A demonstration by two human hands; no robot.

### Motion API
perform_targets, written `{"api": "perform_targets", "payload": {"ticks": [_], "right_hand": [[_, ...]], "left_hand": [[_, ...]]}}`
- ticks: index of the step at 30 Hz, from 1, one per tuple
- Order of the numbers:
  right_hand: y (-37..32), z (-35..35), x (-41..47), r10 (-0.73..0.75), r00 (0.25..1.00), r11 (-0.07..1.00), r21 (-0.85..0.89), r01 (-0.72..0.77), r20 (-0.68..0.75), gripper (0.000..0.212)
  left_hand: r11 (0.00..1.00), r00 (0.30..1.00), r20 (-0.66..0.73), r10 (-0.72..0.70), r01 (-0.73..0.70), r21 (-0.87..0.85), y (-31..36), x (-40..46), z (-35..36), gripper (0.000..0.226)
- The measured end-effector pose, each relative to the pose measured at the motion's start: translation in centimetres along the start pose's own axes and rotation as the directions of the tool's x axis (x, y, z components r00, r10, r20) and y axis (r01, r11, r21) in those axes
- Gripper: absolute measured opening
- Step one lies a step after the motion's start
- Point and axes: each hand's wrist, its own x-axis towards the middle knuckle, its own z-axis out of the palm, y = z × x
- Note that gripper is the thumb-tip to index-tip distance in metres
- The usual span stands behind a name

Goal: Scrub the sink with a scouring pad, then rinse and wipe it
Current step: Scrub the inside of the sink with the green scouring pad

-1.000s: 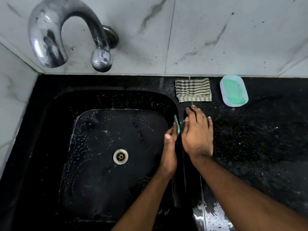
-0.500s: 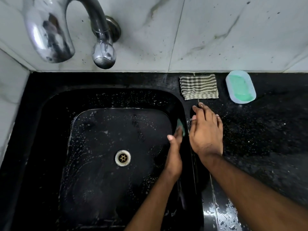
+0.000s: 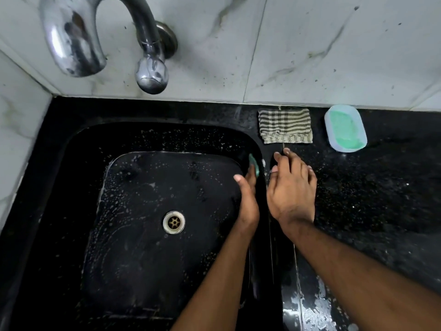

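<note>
The black sink has soap suds speckled over its floor and walls, with a metal drain in the middle. My left hand is down inside it. Its fingers press a green scouring pad flat against the sink's right wall, and the thumb sticks out to the left. Only the pad's upper edge shows past my fingertips. My right hand rests palm down with fingers spread on the black counter, just right of the sink rim.
A chrome faucet spout and its tap knob hang from the marble wall over the sink's back left. A striped cloth and a pale soap dish with green soap lie at the counter's back edge. Water pools at the counter's front.
My left hand has slid the pad along the right wall, ending a little farther toward the back. My right hand has stayed planted on the counter. The view has shifted slightly.
</note>
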Motion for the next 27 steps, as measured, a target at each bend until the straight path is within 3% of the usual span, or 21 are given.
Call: {"api": "perform_targets", "payload": {"ticks": [2,4,9,11,15,17,20,23,25,27], "right_hand": [[0.0,-0.1,0.0,0.003,1.0,1.0,0.004,-0.003,-0.001,0.04],[0.0,0.0,0.0,-0.025,1.0,1.0,-0.002,0.025,0.013,0.044],[0.2,0.3,0.0,-0.087,0.994,0.996,-0.013,0.089,0.07,0.052],[0.1,0.4,0.1,-0.094,0.993,0.995,-0.009,0.095,0.077,0.054],[0.1,0.4,0.1,-0.097,0.992,0.995,0.002,0.097,0.075,0.062],[0.1,0.4,0.2,-0.098,0.993,0.995,-0.004,0.098,0.067,0.065],[0.1,0.5,0.2,-0.092,0.993,0.996,-0.016,0.093,0.072,0.061],[0.1,0.4,0.2,-0.091,0.993,0.996,-0.02,0.092,0.077,0.058],[0.1,0.2,0.1,-0.093,0.993,0.995,-0.018,0.094,0.078,0.057],[0.1,0.2,0.1,-0.083,0.994,0.996,-0.018,0.084,0.069,0.057]], "left_hand": [[0.997,0.999,-0.007,-0.047,0.047,-0.056,0.2,1.3,0.0,0.109],[0.997,0.998,0.002,-0.063,0.063,-0.033,0.5,-0.1,0.4,0.092],[0.996,0.988,0.139,0.069,-0.061,-0.064,-3.4,-7.2,-0.9,0.075],[0.996,0.986,0.157,0.057,-0.046,-0.079,-3.4,-5.7,-0.8,0.078],[1.0,0.999,0.047,0.005,-0.006,0.029,-2.6,1.5,-0.5,0.102],[0.999,0.998,0.059,0.025,-0.027,0.044,-2.7,2.0,-0.7,0.091],[0.999,0.989,0.145,0.025,-0.019,-0.039,-4.1,-3.8,-1.8,0.071],[0.997,0.999,0.002,0.038,-0.038,0.072,-4.8,-8.1,-2.6,0.048],[0.974,0.982,-0.152,0.116,-0.083,0.21,-3.5,-6.6,-1.7,0.034],[0.95,0.962,-0.182,0.203,-0.149,0.274,-2.6,-3.8,-0.3,0.028]]}}
